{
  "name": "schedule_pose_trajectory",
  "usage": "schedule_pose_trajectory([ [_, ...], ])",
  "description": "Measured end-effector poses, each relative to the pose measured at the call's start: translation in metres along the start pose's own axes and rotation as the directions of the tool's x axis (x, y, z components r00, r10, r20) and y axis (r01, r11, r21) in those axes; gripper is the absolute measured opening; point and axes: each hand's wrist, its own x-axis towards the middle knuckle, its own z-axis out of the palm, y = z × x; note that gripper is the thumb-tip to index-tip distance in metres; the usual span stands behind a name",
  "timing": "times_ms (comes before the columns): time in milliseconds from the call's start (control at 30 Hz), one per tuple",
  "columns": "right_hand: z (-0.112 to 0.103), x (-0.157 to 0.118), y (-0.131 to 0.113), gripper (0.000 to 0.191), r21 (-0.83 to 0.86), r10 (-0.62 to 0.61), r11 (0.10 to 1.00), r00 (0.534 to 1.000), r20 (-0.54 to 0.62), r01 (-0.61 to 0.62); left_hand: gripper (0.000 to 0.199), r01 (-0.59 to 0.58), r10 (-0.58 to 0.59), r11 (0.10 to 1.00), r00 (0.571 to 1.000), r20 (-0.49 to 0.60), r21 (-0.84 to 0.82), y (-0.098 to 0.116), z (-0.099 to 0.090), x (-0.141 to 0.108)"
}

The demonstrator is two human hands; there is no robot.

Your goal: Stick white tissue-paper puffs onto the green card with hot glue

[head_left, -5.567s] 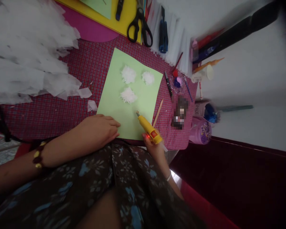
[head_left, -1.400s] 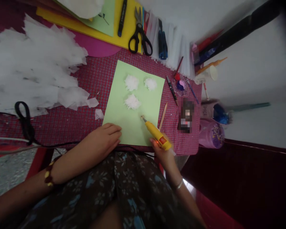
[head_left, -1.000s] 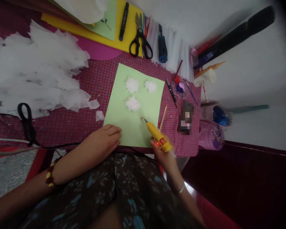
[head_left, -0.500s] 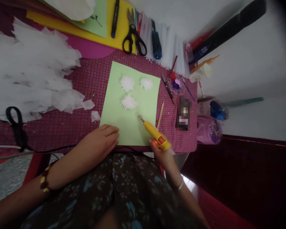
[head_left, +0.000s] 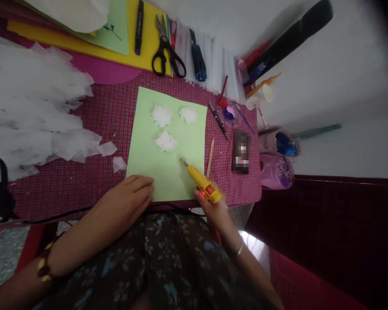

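A light green sheet (head_left: 142,142) lies on the checked tablecloth, bearing three fluffy white paper tufts, one of them (head_left: 166,141) nearest the sheet's middle. My left hand (head_left: 126,202) rests flat on the sheet's lower left corner, holding nothing. My right hand (head_left: 213,206) is closed round a yellow glue gun (head_left: 202,183) at the lower right edge of the sheet. The gun's metal tip points up and left, at a small brownish spot (head_left: 181,160) on the paper below the tufts. A red light glows on the gun.
White paper pieces (head_left: 35,103) cover the left side. Scissors (head_left: 168,51), a marker (head_left: 139,28) and a blue cutter (head_left: 198,58) lie at the back. A wooden stick (head_left: 210,157), pen (head_left: 218,121) and dark box (head_left: 241,153) are on the right. A black cable (head_left: 58,215) runs along the front edge.
The whole view has shifted, so the table and sheet appear further left and slightly lower. Both hands keep nearly the same places on the sheet, with the glue gun still held.
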Motion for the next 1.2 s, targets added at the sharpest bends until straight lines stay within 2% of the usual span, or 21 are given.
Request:
schedule_pose_trajectory([
  [167,-0.003,0.005,-0.015,0.016,-0.084,-0.045,0.995,0.998,0.045,0.049,0.029,0.017,-0.017,1.000,1.000,0.024,-0.014,0.001,-0.001,-0.001],
  [267,-0.006,0.007,-0.022,0.011,-0.159,-0.064,0.984,0.991,0.116,0.082,0.027,0.009,-0.009,1.000,1.000,0.021,-0.008,0.001,-0.001,-0.001],
  [433,-0.008,0.006,-0.025,0.007,-0.205,-0.093,0.970,0.978,0.186,0.131,0.028,0.011,-0.011,1.000,1.000,0.008,-0.019,0.001,-0.002,-0.001],
  [600,-0.007,0.000,-0.021,0.012,-0.108,-0.064,0.991,0.992,0.106,0.075,0.031,0.019,-0.019,0.999,1.000,0.004,-0.027,0.003,-0.004,0.000],
  [733,-0.005,-0.004,-0.016,0.018,0.049,0.047,0.998,0.999,-0.021,-0.046,0.030,0.018,-0.018,1.000,1.000,0.001,-0.022,0.003,-0.005,0.002],
  [867,-0.006,-0.004,-0.018,0.026,0.199,0.153,0.967,0.988,0.037,-0.157,0.031,0.002,-0.002,1.000,1.000,0.003,-0.010,0.004,-0.006,0.003],
  [967,-0.007,-0.001,-0.020,0.032,0.208,0.190,0.957,0.979,0.066,-0.200,0.030,-0.003,0.003,1.000,1.000,0.022,0.001,0.004,-0.006,0.005],
  [1200,-0.004,0.002,-0.012,0.029,0.122,0.200,0.973,0.979,-0.041,-0.193,0.027,0.005,-0.004,1.000,0.999,0.053,-0.008,0.005,-0.008,0.007],
])
